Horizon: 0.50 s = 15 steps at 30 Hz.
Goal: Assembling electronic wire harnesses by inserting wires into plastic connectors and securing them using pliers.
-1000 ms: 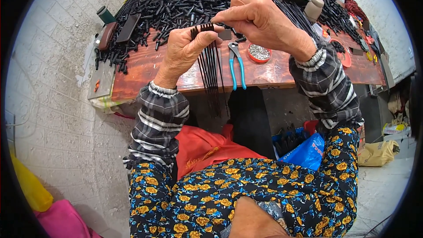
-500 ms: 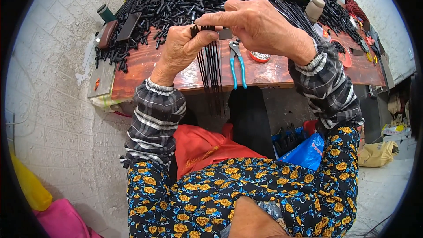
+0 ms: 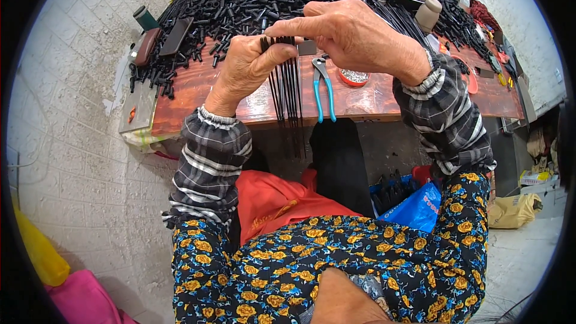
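My left hand (image 3: pixel 249 69) is closed on a bundle of thin black rods (image 3: pixel 289 93), pinched side by side under the thumb. Their upper ends stick up a little, and the lengths hang down past the table's front edge. Just above and to the right, my right hand (image 3: pixel 360 36) reaches its forefinger across to the tops of the rods. Its other fingers are curled and partly hidden, so I cannot see whether they hold anything. Below, blue-handled pliers (image 3: pixel 324 93) lie on the table beside a round red dish (image 3: pixel 354 77) of small silvery pieces.
Black bolt-like parts (image 3: pixel 240 9) cover the back of the reddish wooden table (image 3: pixel 372 105). A phone (image 3: pixel 176 36), a brown case (image 3: pixel 147 47) and a green cup (image 3: pixel 144 18) stand left. Long black rods (image 3: pixel 396 21) and a beige bottle (image 3: pixel 428 14) lie right. A blue bag (image 3: pixel 417 207) sits below.
Both hands stay in nearly the same place. The rod tops are slightly more spread under the right forefinger.
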Each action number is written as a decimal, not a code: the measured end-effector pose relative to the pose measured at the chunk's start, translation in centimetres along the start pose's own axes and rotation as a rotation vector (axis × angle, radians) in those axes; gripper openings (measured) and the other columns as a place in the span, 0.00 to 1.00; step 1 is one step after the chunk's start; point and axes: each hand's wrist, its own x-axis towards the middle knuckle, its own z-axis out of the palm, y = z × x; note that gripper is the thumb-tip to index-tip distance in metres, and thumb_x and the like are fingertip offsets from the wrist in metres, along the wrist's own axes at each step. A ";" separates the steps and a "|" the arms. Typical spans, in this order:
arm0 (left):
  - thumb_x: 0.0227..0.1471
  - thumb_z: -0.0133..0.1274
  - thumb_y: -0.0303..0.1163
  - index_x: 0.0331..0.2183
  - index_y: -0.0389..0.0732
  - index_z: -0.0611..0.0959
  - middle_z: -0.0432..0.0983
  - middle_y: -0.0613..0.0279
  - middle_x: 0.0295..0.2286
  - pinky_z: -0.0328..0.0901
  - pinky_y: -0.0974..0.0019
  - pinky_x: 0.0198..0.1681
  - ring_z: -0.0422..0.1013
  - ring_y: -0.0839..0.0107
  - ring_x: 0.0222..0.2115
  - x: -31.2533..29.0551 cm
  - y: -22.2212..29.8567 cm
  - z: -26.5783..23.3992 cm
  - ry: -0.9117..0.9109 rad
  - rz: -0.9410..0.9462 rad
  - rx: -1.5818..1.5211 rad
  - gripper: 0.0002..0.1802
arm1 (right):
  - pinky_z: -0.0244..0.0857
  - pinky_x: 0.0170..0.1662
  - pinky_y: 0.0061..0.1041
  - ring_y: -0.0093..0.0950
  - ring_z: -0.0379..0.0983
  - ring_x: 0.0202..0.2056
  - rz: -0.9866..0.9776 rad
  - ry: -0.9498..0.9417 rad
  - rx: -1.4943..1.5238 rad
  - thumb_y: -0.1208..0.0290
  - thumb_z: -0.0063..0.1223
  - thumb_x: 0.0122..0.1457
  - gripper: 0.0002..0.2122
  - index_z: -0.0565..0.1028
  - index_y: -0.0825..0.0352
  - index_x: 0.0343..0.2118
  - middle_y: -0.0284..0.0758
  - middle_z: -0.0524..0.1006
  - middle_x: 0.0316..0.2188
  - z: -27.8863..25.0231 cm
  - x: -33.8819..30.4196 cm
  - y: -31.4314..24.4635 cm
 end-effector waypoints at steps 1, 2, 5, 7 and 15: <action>0.53 0.57 0.39 0.31 0.36 0.84 0.78 0.68 0.21 0.65 0.77 0.26 0.70 0.85 0.23 -0.1 -0.3 0.0 0.014 -0.016 -0.028 0.14 | 0.63 0.26 0.32 0.36 0.68 0.22 0.006 0.012 0.006 0.85 0.47 0.48 0.26 0.74 0.51 0.49 0.36 0.69 0.22 0.1 -0.1 0.1; 0.53 0.57 0.39 0.31 0.36 0.84 0.78 0.68 0.21 0.65 0.77 0.26 0.70 0.85 0.23 -0.1 -0.5 -0.2 0.015 -0.015 -0.027 0.14 | 0.63 0.26 0.32 0.36 0.68 0.22 0.004 0.012 0.005 0.85 0.47 0.48 0.26 0.74 0.51 0.49 0.36 0.69 0.22 0.1 -0.2 0.2; 0.52 0.58 0.40 0.29 0.36 0.84 0.78 0.67 0.20 0.64 0.76 0.24 0.69 0.85 0.22 -0.1 -0.4 -0.7 0.014 -0.001 0.032 0.15 | 0.62 0.25 0.32 0.37 0.68 0.22 0.005 -0.001 0.007 0.85 0.47 0.47 0.26 0.75 0.51 0.49 0.37 0.68 0.22 -0.1 -0.3 0.3; 0.52 0.58 0.42 0.28 0.36 0.84 0.76 0.68 0.18 0.63 0.76 0.22 0.68 0.85 0.20 -0.1 0.0 -1.0 -0.026 -0.022 0.078 0.17 | 0.62 0.25 0.32 0.36 0.68 0.22 -0.032 -0.005 -0.015 0.86 0.46 0.46 0.27 0.75 0.51 0.49 0.37 0.68 0.21 -0.3 -0.1 0.3; 0.51 0.59 0.42 0.29 0.35 0.84 0.75 0.69 0.17 0.62 0.76 0.21 0.67 0.85 0.19 0.0 0.0 -0.3 -0.016 0.008 0.092 0.17 | 0.62 0.26 0.32 0.36 0.69 0.23 0.006 0.041 0.092 0.87 0.45 0.45 0.27 0.76 0.54 0.48 0.37 0.69 0.21 0.3 -0.7 0.0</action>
